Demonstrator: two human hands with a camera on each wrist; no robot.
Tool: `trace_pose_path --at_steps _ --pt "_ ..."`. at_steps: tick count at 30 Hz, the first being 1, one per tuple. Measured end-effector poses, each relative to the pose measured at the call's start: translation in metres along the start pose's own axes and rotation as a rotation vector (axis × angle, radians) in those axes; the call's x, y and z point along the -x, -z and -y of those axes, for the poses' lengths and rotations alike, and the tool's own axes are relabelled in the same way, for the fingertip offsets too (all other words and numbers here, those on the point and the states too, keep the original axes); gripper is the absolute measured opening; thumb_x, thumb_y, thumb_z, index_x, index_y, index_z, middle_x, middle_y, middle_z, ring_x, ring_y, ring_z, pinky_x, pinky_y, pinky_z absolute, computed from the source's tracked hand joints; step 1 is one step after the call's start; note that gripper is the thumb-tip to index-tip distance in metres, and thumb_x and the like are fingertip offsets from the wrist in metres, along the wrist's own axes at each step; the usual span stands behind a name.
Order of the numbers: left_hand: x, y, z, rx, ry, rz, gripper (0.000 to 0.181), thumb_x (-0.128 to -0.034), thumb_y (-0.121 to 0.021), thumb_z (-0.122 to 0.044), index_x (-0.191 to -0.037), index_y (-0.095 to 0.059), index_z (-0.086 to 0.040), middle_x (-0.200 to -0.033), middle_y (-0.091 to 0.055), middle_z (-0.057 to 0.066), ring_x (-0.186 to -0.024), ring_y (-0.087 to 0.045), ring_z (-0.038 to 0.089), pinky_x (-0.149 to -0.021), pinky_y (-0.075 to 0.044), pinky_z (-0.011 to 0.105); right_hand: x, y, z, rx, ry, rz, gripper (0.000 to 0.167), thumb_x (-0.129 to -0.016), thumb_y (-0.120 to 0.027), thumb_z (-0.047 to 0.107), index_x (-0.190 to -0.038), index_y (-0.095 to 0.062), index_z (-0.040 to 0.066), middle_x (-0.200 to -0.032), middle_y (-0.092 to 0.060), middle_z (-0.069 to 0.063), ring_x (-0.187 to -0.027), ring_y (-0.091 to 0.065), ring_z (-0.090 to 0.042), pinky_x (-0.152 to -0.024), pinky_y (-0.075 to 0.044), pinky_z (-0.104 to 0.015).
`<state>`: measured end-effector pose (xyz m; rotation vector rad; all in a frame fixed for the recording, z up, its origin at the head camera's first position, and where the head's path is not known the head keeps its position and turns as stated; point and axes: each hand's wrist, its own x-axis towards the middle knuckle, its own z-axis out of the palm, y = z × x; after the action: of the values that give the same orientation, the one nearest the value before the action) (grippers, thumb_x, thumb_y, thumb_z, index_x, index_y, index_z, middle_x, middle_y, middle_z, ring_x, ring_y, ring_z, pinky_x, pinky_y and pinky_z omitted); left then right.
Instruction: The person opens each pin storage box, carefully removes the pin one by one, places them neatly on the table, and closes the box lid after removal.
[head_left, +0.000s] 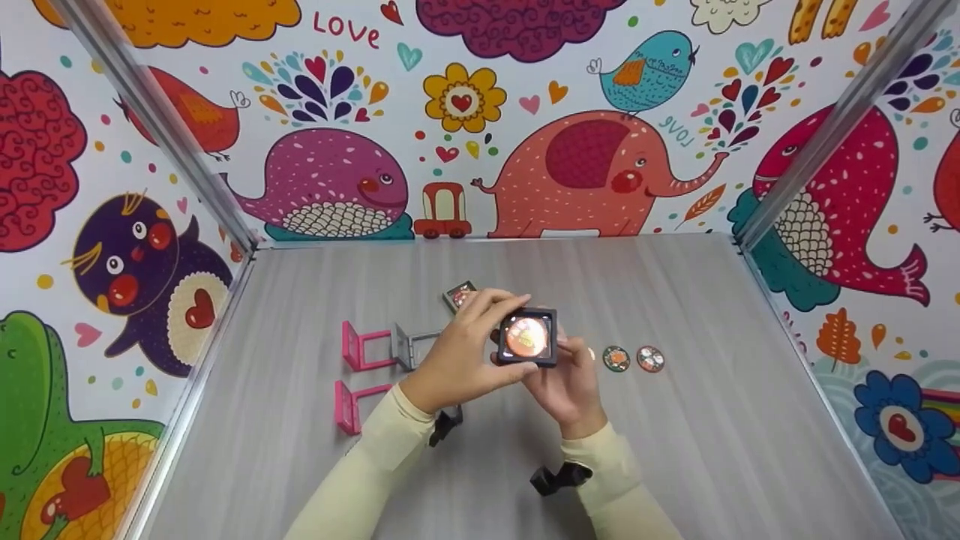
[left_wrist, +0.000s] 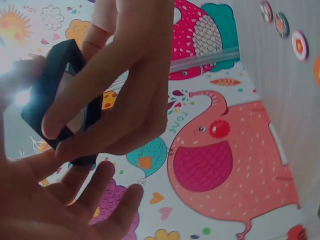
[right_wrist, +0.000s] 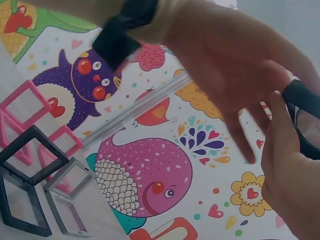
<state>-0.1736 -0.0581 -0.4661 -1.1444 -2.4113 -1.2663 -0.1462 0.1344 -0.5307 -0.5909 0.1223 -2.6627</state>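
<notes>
Both hands hold a small square black display frame (head_left: 551, 341) above the table, its clear face tilted up. Inside it shows a round orange-red badge (head_left: 525, 337), partly washed out by glare. My left hand (head_left: 461, 364) pinches the frame from the left, thumb at the lower edge and index finger at the upper one. From the right and below, my right hand (head_left: 566, 386) grips it; some of its fingers are hidden behind the frame. In the left wrist view, fingers lie across the side of the black frame (left_wrist: 47, 82).
Left on the table stand opened pink frames (head_left: 350, 346), a silver frame (head_left: 401, 346) and another black frame (right_wrist: 22, 202). Round badges (head_left: 616, 358) lie right of the hands. A green-edged square piece (head_left: 452, 298) sits behind the left hand. Printed panels (head_left: 330, 180) wall the table.
</notes>
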Motion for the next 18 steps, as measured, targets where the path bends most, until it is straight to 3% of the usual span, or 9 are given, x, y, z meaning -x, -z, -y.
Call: trace_pose_path --at_steps 4,9,14,18 --pt "-0.008 0.0 -0.004 -0.136 -0.038 -0.003 0.078 -0.0826 -0.095 -0.051 -0.144 -0.068 -0.009 -0.132 -0.058 0.003 -0.122 -0.05 0.017 -0.104 -0.051 0.042 -0.001 0.001 -0.004 0.004 -0.02 -0.03 0.031 -0.105 -0.057 0.006 -0.135 -0.056 0.001 -0.14 -0.058 -0.019 -0.129 -0.061 -0.031 -0.109 -0.054 -0.04" --pt "-0.013 0.0 -0.007 -0.198 -0.051 -0.014 0.074 -0.0793 -0.096 -0.054 -0.134 -0.073 -0.01 -0.126 -0.059 0.004 -0.117 -0.052 0.019 -0.102 -0.05 0.044 -0.003 0.001 -0.006 -0.027 -0.055 -0.049 0.04 -0.104 -0.061 0.008 -0.141 -0.056 -0.005 -0.14 -0.06 -0.02 -0.127 -0.062 -0.031 -0.108 -0.053 -0.038" --pt "-0.012 -0.002 -0.006 -0.2 -0.047 -0.02 0.073 -0.0788 -0.096 -0.057 -0.134 -0.074 -0.014 -0.126 -0.06 0.002 -0.115 -0.051 0.019 -0.099 -0.05 0.041 -0.003 0.003 -0.006 -0.032 -0.06 -0.043 0.042 -0.103 -0.061 0.008 -0.142 -0.055 -0.007 -0.139 -0.061 -0.02 -0.127 -0.062 -0.031 -0.109 -0.052 -0.037" --pt "-0.011 -0.004 -0.003 -0.117 -0.022 -0.041 0.07 -0.0816 -0.094 -0.054 -0.135 -0.072 -0.016 -0.127 -0.059 -0.001 -0.116 -0.048 0.015 -0.095 -0.052 0.036 -0.004 0.003 -0.008 -0.05 -0.051 -0.018 0.036 -0.104 -0.061 0.009 -0.136 -0.059 -0.007 -0.136 -0.062 -0.02 -0.125 -0.063 -0.03 -0.11 -0.051 -0.038"
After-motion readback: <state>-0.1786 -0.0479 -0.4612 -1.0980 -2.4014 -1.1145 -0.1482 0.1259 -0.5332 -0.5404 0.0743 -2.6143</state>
